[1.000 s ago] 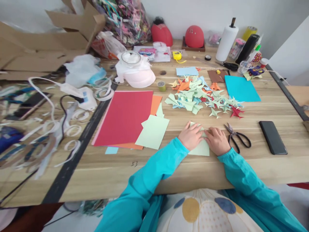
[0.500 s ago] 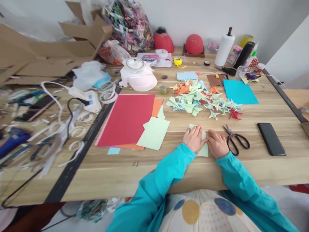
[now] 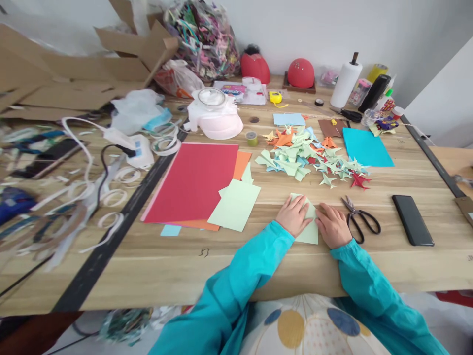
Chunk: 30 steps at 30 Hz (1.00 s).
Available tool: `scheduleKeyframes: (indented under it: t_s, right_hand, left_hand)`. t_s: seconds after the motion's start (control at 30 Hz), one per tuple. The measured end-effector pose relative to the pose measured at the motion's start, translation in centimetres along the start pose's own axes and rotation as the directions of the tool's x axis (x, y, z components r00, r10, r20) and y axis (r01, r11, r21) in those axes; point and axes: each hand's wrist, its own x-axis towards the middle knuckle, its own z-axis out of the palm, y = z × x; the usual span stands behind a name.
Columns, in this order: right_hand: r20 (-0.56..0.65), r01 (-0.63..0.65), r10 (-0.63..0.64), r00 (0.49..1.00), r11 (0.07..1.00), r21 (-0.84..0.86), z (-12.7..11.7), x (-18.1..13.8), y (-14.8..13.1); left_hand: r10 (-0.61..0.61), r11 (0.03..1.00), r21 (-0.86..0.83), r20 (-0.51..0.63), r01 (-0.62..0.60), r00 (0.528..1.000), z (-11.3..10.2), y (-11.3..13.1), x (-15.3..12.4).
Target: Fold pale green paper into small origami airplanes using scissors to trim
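Against the wall (image 3: 273, 24), one clear bag (image 3: 195, 61) bulges with coloured scraps (image 3: 207, 34), beside a cardboard box (image 3: 88, 69). On the table (image 3: 162, 276), the left hand (image 3: 293, 217) lies flat, palm down, over a pale green sheet (image 3: 309, 236); the right hand (image 3: 333, 226) rests with bent fingers at its right edge, whether gripping I can't tell. Just beyond I count one pair of scissors (image 3: 353, 209), then one phone (image 3: 413, 220).

L hand (image 3: 293, 217) flat on pale-green paper sheet (image 3: 309, 236), R hand (image 3: 333, 226) at its R edge. Black-handled metal scissors (image 3: 354, 209) just beside R hand, black rect. phone (image 3: 413, 220) further R; multicol. folded-paper pile (image 3: 295, 154) beyond, on light-wood worktop (image 3: 177, 276).
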Motion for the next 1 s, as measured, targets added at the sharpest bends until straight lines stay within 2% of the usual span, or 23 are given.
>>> scheduleKeyframes:
  t_s: [0.13, 0.27, 0.5, 0.73, 1.0]
  right_hand:
    - [0.031, 0.03, -0.029, 0.999, 0.999, -0.04, -0.3, 0.8, 0.0]
    - [0.045, 0.049, -0.047, 0.998, 0.998, -0.039, -0.3, 1.6, 0.1]
    - [0.075, 0.053, -0.05, 0.996, 0.997, -0.051, 0.6, 3.1, 0.0]
    - [0.096, 0.035, -0.032, 0.995, 0.999, -0.03, 1.1, 5.6, -0.4]
    - [0.092, 0.013, -0.006, 0.996, 0.997, -0.072, 0.9, 3.7, 0.5]
  left_hand:
    - [-0.038, 0.999, 0.001, -0.046, 0.039, 0.998, 0.1, 0.1, -0.1]
    - [-0.03, 0.999, -0.037, -0.084, 0.027, 0.996, 0.0, 0.1, 0.2]
    - [-0.056, 0.996, -0.07, -0.073, 0.051, 0.996, -0.6, 0.1, 0.5]
    - [-0.066, 0.998, -0.017, -0.127, 0.064, 0.99, -0.4, 0.3, 0.5]
    - [-0.097, 0.995, 0.002, -0.129, 0.098, 0.987, -0.5, 0.4, 0.5]
